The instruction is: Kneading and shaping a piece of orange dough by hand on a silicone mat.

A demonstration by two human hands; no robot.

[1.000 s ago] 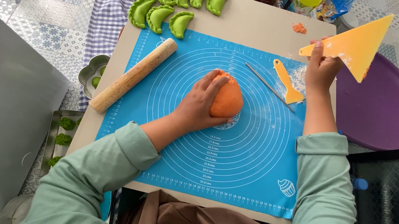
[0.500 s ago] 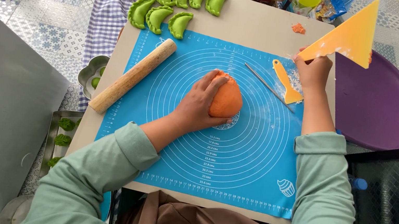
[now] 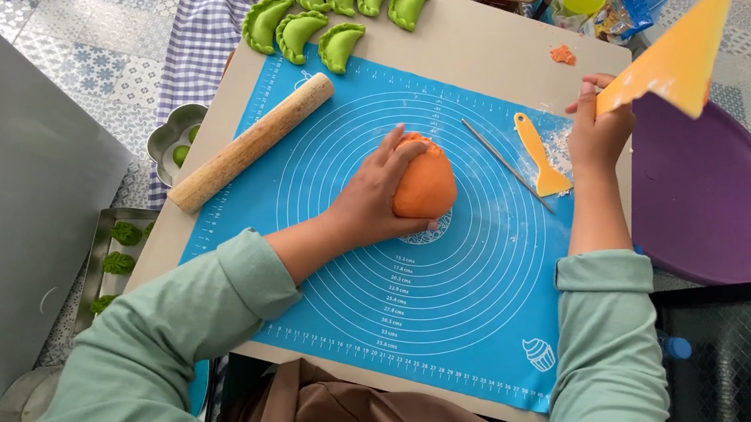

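Dough (image 3: pixel 427 187) | left hand (image 3: pixel 374 203) cups it | right hand (image 3: pixel 599 125) grips raised scraper (image 3: pixel 673 57) | spatula (image 3: pixel 540 153) just below right hand

Eight green crescent dumplings (image 3: pixel 326 10). One orange dough ball (image 3: pixel 424 187). One wooden rolling pin (image 3: pixel 250 143). One blue silicone baking mat (image 3: pixel 443 291). Two yellow-orange scrapers: large (image 3: pixel 676 58), small (image 3: pixel 541 154). One thin metal rod (image 3: pixel 502 163). One purple tray (image 3: pixel 724 204). Two hands.
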